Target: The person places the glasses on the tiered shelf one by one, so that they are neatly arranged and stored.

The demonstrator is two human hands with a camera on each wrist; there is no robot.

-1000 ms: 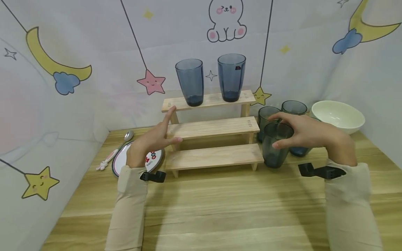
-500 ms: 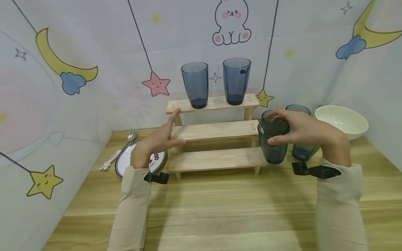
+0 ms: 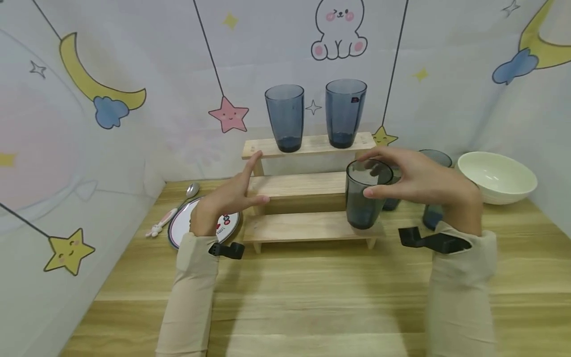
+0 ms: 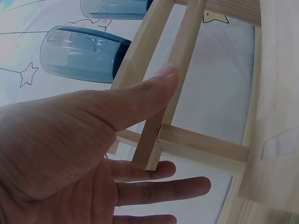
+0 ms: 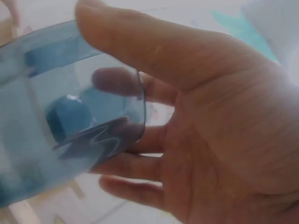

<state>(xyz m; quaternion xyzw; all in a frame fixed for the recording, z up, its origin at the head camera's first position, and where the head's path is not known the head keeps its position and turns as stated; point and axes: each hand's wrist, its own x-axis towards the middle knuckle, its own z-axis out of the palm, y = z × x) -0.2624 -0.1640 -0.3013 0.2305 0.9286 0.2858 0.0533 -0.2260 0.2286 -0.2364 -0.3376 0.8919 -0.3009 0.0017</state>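
Note:
A three-tier wooden rack [image 3: 303, 186] stands on the table, with two blue drinking glasses [image 3: 285, 119] upright on its top board. At the rack's left end is my left hand [image 3: 228, 195], fingers extended. In the left wrist view its thumb [image 4: 145, 100] overlaps the middle board and the other fingers reach past that board's end. My right hand [image 3: 424, 181] grips a smoky drinking glass [image 3: 362, 210] near the rim, thumb in front and fingers behind. This glass is upright and overlaps the right part of the lower boards; through it in the right wrist view [image 5: 112, 112] fingers show.
Behind my right hand stand more glasses [image 3: 434, 157], partly hidden. A pale green bowl [image 3: 499, 193] is at the back right. On the left lie a patterned plate [image 3: 178, 225] and a spoon with a rabbit handle [image 3: 167, 216]. A printed cloth [image 3: 187, 99] hangs behind.
My right hand has carried the smoky glass leftward from beside the rack to in front of its right part. My left hand stays at the rack's left end. The head view has shifted slightly.

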